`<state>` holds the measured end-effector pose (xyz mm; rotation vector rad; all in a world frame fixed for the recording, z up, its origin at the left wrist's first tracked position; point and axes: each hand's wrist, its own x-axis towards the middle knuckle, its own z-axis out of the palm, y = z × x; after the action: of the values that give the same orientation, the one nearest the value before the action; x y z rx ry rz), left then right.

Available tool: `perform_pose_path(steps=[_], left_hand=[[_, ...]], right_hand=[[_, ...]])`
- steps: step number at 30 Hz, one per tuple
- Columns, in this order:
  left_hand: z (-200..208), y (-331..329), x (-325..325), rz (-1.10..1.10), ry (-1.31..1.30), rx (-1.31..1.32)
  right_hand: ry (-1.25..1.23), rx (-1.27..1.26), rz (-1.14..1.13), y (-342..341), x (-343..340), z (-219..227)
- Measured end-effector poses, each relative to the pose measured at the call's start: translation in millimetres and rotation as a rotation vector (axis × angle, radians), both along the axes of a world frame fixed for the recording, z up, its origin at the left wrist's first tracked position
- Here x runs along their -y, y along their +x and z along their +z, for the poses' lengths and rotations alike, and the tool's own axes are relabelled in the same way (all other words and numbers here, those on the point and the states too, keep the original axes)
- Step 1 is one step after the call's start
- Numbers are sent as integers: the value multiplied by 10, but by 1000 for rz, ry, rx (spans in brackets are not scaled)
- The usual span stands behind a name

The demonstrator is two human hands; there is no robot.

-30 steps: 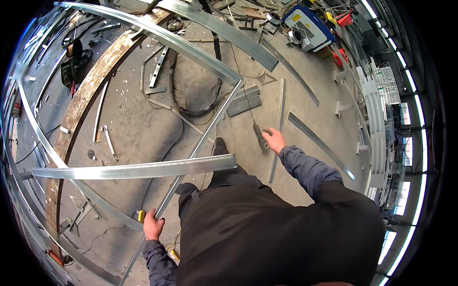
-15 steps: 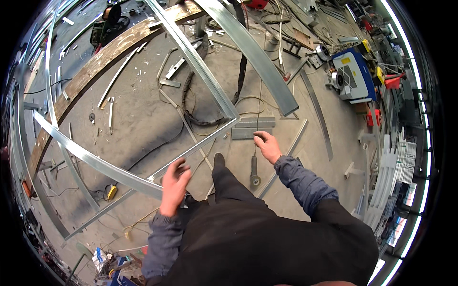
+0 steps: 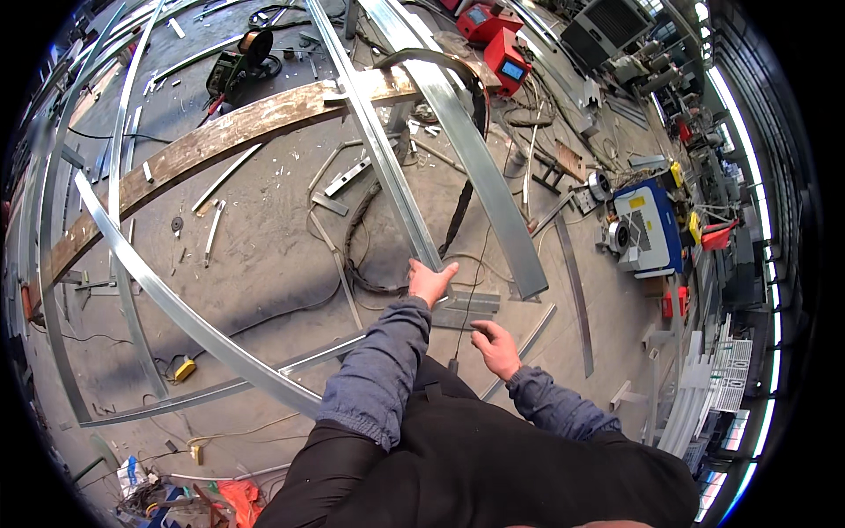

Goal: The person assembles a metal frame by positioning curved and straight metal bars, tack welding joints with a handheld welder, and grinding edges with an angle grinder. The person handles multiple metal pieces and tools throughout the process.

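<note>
My left hand (image 3: 429,282) is closed around the near corner of a welded frame of long, shiny steel profile (image 3: 380,132). Its thumb lies on the right side and its fingers on the left; the fingertips are partly hidden. From that corner a shorter crossbar (image 3: 321,354) runs left, partly behind my sleeve. My right hand (image 3: 497,350) hangs in the air with nothing visible in it, fingers loosely bent and a little apart. Just beyond it lie grey metal plates (image 3: 471,308) on the floor. A dark tool end on a cord (image 3: 453,363) shows beside my leg.
A wide steel profile (image 3: 493,189) ends right of the frame, and a curved-looking profile (image 3: 189,295) crosses on the left. A wooden beam (image 3: 238,119) lies under the frame. Cables and offcuts litter the floor. A blue-and-white machine (image 3: 647,224) and red machines (image 3: 506,62) stand right.
My left hand has moved forward and right onto the frame's corner and closed on it. My right hand has dropped lower in view. My view has tilted up, and the angle grinder is now mostly hidden.
</note>
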<state>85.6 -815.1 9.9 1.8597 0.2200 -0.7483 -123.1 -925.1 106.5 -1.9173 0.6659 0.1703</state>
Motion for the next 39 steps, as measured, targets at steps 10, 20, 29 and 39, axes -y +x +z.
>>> perform_pose_path(steps=[10,20,29,39], left_hand=[[188,34,103,-36,221,-25],[308,81,73,-47,208,-65],[296,111,155,-9,180,-84],[361,149,156,0,210,-93]], right_hand=[[-207,-33,209,848,892,-76],[-348,384,274,3950,1956,-361],[-900,633,299,6168,2373,59],[-1149,298,843,8391,1716,70]])
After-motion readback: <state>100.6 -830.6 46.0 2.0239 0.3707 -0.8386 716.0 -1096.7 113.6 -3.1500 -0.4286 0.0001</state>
